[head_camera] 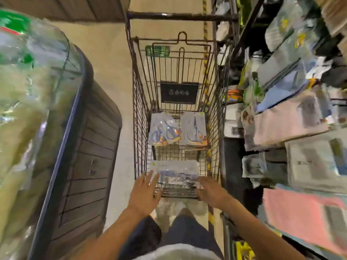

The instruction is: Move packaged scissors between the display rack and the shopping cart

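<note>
Scissors pack (176, 173) lies flat at the cart's (138, 109) near end.
Left hand (145, 192) spread open on its edge; right hand (210, 190) relaxed, empty. Light, stiff, slippery card, probably; pinch an edge.

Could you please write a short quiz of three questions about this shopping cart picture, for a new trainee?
1. True or false: the left hand grips the pack of scissors nearest the person.
2. Where does the pack with a single pair of scissors lie in the cart? A) far right B) far left C) outside the cart
3. Fill in: the display rack stands on the person's ____ side.

Key:
1. False. Its fingers are straight and spread at the pack's left edge. The right hand is at the right edge; its grip cannot be told.
2. A
3. right
</note>
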